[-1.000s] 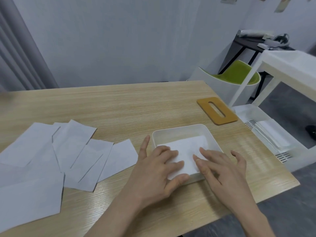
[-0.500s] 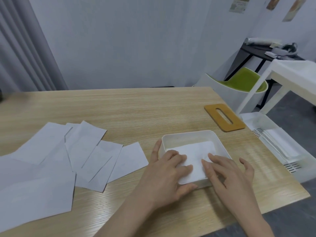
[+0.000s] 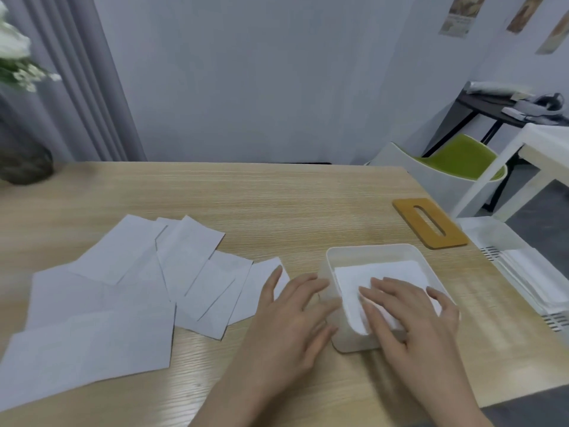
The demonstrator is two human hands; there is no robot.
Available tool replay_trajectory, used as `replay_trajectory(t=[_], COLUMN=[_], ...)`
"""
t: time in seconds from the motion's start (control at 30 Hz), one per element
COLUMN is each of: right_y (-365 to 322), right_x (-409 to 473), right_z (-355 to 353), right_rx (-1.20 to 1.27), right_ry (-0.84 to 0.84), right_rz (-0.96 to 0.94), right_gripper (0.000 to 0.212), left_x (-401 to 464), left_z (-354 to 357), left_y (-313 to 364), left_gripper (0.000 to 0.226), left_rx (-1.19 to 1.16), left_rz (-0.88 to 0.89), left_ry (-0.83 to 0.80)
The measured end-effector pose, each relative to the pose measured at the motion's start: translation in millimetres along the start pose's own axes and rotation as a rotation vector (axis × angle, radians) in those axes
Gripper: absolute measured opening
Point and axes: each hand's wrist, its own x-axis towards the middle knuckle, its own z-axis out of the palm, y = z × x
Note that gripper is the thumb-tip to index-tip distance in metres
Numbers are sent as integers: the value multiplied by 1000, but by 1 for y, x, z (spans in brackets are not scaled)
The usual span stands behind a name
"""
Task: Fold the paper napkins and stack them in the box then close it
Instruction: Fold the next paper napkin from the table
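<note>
Head camera looks down on a white box [image 3: 369, 252] standing open near the right front of the desk [image 3: 277, 195]; a folded napkin [image 3: 388, 272] lies flat inside it; the right hand [image 3: 412, 315] lies on that napkin with straight, slightly spread fingers, palm down, gripping nothing; the left hand [image 3: 292, 315] is just left of the box, fingers straight and spread, its fingertips at the box's left wall, though the blur hides whether they touch it; further left, a loose heap of unfolded napkins [image 3: 129, 291] overlaps across the desk, the nearest sheet reaching under the left thumb; beyond the box, toward the right edge of the desk, an orange-brown lid [image 3: 443, 235] with a long slot lies flat, well apart from the box; off the desk to the right stand a white tray [image 3: 492, 238] holding more paper and a green chair [image 3: 462, 158]; a dark vase [image 3: 24, 161] with white flowers sits at the far left corner.
</note>
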Motion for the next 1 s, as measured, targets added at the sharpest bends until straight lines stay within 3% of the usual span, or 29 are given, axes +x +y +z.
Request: replay_trajectory(t=[0.2, 0.47, 0.63, 0.8, 1.0], right_y=[-40, -74, -85, -96, -117], right_x=[4, 4, 1, 2, 3], right_z=[22, 56, 82, 107, 132], right_rx=[39, 24, 51, 87, 133], right_ry=[-59, -101, -179, -258, -359], right_rz=[-110, -265, -257, -281, -308], right_gripper=[37, 35, 21, 26, 28], left_x=[-39, -79, -106, -130, -152], left_z=[-14, -29, -39, -44, -45], left_y=[-36, -68, -86, -106, -120], left_gripper=[27, 36, 30, 26, 45], left_rx=[63, 150, 183, 207, 181], left_rz=[-106, -209, -303, -457, -674], left_ry=[39, 72, 106, 182, 158])
